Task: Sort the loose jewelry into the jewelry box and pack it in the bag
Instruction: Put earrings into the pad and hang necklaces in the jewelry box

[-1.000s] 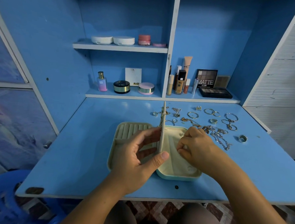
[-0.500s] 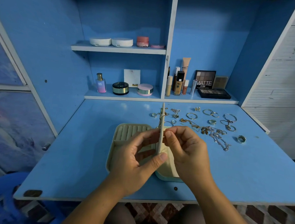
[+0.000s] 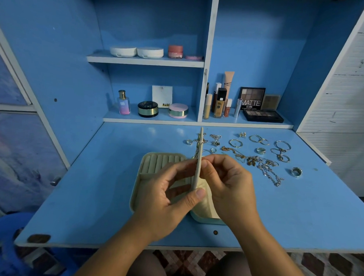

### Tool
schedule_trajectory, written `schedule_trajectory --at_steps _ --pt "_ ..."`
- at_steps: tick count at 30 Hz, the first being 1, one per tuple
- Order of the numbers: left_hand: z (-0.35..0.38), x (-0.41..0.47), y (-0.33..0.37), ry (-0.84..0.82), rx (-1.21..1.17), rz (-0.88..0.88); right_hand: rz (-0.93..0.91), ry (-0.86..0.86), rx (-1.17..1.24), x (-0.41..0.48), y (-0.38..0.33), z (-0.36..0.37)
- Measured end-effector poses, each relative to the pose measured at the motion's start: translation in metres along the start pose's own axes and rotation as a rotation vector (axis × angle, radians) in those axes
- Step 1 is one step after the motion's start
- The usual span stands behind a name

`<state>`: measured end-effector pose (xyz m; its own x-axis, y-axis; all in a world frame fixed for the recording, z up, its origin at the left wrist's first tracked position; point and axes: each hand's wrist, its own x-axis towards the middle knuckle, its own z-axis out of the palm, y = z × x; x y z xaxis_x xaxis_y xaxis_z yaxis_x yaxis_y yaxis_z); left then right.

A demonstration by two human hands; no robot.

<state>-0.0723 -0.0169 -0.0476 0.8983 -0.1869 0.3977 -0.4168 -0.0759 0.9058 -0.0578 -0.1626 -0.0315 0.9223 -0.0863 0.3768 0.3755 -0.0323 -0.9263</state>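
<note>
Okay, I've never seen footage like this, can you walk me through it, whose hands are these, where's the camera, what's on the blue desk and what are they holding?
The camera sits on a person's head and looks forward and down, so you see their own two bare arms reaching in from the bottom. There is no robot here.

On the blue desk lies an open cream jewelry box with ridged slots in its left half. A thin cream divider panel stands upright on edge in the middle of the box. The left hand pinches that panel from one side, and the right hand presses its fingertips against the other side, near some jewelry hanging on it.

To the right, behind the hands, loose jewelry is spread out: rings, hoops and chains. The shelves behind hold cosmetics. No bag is in view.
</note>
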Motion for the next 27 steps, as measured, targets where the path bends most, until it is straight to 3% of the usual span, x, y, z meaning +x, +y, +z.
schedule_trajectory --at_steps 5,27 --pt "0.0002 -0.0007 -0.0013 0.01 -0.008 -0.005 0.033 0.032 0.075 -0.0019 -0.0003 0.0001" --pt "-0.0013 0.0002 -0.0007 -0.035 -0.001 0.004 -0.028 0.051 -0.153 -0.0041 0.0013 -0.0031"
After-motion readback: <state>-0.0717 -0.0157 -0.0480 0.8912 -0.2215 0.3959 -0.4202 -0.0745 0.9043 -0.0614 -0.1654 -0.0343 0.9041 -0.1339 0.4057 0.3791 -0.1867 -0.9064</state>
